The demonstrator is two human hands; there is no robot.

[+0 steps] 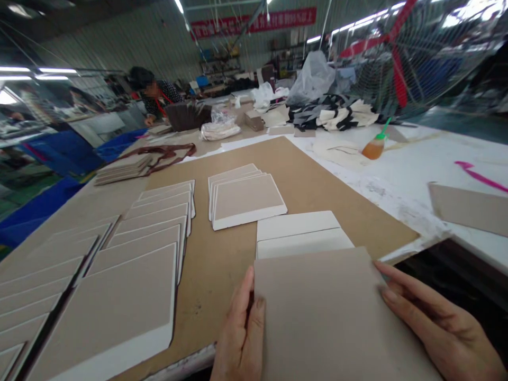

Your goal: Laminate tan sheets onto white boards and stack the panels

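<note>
A flat taupe panel (317, 312) lies at the near edge of the table, between my two hands. My left hand (244, 328) grips its left edge, thumb on top and fingers alongside. At the right edge, my right hand (432, 317) pinches the panel between thumb and fingers. Just beyond it lie white panels (301, 233), partly covered by the taupe one. Farther off is a small fanned stack of taupe panels with white borders (248, 198). To the left, overlapping rows of similar panels (119, 296) spread toward me.
A brown board (278, 159) covers the table's middle. An orange bottle with a green nozzle (375, 145) and a pink tool (482, 177) are on the right. Black and white scraps (333, 112), a large fan (397, 53) and a person (154, 95) are beyond. Blue bins (35, 211) stand left.
</note>
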